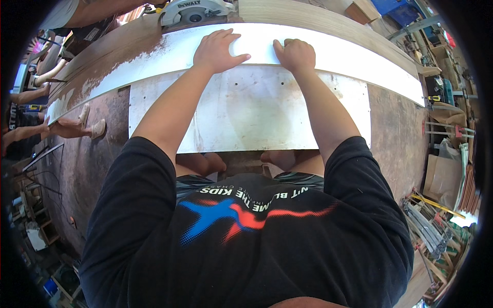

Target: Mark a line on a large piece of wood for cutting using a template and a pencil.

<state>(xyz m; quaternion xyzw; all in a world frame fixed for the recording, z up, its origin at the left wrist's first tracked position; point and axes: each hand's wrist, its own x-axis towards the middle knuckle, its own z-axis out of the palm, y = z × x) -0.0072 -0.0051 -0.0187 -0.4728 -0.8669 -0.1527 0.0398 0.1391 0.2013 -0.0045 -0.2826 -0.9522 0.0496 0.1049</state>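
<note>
A long white board (346,67) lies across the work surface in front of me, with brown sawdust (134,50) spread along its left part. My left hand (219,51) rests flat on the board, its fingers and thumb spread apart. To the right, my right hand (296,54) presses on the same board with its fingers curled under; whether it grips anything is hidden. A DeWalt circular saw (196,13) stands just beyond the board, ahead of my left hand. Nearer to me is a white panel (250,111) with several small dark holes or screw heads.
At the top left a co-worker's arm (96,11) reaches toward the saw. Another person's hand (57,125) is at the board's left end. A wood-grain panel (327,23) lies beyond the board. Bar clamps (427,231) and wood pieces crowd the right side.
</note>
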